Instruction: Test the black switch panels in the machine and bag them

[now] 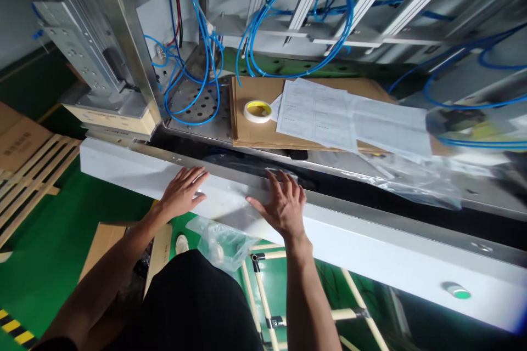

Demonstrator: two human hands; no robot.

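A long white metal panel [354, 236] with a grey top edge runs across the front of the machine, a green button [459, 292] on its right part. My left hand [183, 192] lies on the panel left of the middle, fingers stretched along the upper edge and thumb apart. Further right, my right hand [284, 203] rests on the same panel with its fingers spread over the top edge. A small clear strip shows by the right fingertips, too blurred to name. Below the panel, between my arms, hangs a clear plastic bag [222, 244].
Behind the panel, flat cardboard [257, 134] bears a tape roll [257, 112] and printed sheets [317, 115]. Blue air hoses [296, 74] loop below the cylinders. An open carton [101, 244], a tube frame [272, 296] and a wooden pallet [37, 175] stand lower down.
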